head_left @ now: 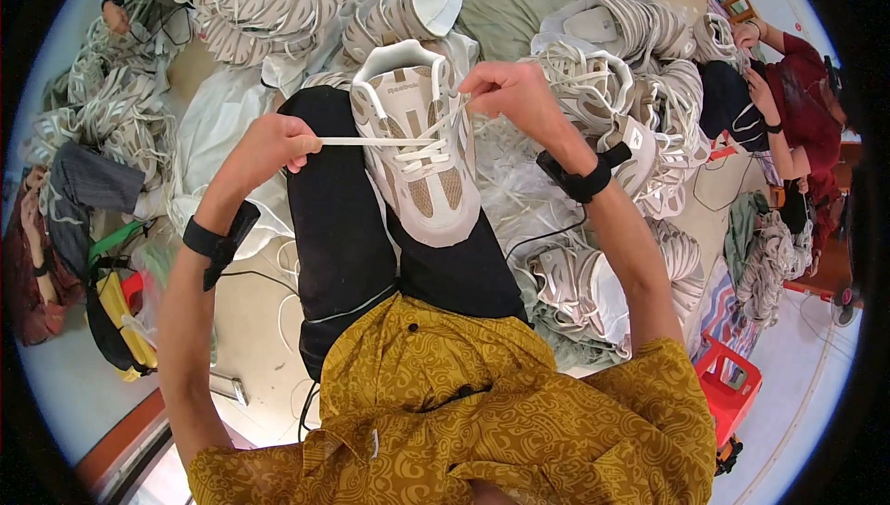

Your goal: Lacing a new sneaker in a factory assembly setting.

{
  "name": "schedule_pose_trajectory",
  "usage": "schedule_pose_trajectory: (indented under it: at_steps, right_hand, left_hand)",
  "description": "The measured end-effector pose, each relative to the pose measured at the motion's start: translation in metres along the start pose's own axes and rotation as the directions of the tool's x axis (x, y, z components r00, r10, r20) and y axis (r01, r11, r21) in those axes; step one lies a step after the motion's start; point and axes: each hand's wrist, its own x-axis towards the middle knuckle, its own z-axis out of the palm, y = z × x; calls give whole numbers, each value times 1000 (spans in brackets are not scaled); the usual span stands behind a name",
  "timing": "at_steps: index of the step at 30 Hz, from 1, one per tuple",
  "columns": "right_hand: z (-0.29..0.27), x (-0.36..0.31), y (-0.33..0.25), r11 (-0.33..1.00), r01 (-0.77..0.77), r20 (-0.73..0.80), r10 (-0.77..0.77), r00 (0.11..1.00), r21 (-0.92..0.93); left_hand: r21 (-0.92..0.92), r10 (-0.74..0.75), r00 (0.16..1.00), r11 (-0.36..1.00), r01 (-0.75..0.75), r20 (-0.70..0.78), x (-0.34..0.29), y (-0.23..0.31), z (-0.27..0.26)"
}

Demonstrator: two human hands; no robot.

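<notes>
A: Where is the sneaker (400, 120) placed?
B: It is laid across the thighs, on black trousers (338, 208), with the toe turned toward the wearer and the open collar pointed away.

A: And how is it finished?
B: In off-white and pale beige, with tan mesh let into the toe and brown bands along the upper. The collar is lined in white, and a flat cream lace (357, 141) is crossed over the tongue.

A: How are the hands engaged?
B: One strand is pinched between thumb and forefinger of the left hand (273, 145) and held taut out to the side. The other strand is pinched by the right hand (519, 97), close by the collar. A black band (584, 176) is worn on each wrist.

A: What is seen around?
B: Similar shoes are heaped beyond the knees (273, 13) and at the right (575, 287), among clear plastic (222, 120) and an olive cloth (524, 4). A pale floor (264, 306) is shown between.

A: And farther out?
B: A red plastic stool (728, 384) is set at the right, near a striped cloth (728, 306). Above it, a person in dark red (807, 102) is seated by more shoes. At the left, a yellow and black object, possibly a bag (125, 324), is bent by the lens rim and cannot be named surely.
</notes>
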Motion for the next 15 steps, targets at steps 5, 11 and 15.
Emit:
schedule_pose_trajectory:
  at_steps: [5, 11, 15]
  right_hand:
    - [-5, 11, -16, 937, 269, -5, -277, 961, -222]
    - [-4, 12, -2, 999, -2, 5, 2, 1000, -40]
    - [-12, 14, 8, 993, -114, 25, 114, 993, 4]
  left_hand:
    - [55, -19, 999, 998, 22, -48, 0, 3, 5]
    - [-49, 0, 998, 999, -3, -58, -1, -4, 2]
    - [-53, 18, 1000, 998, -19, -24, 2, -6, -1]
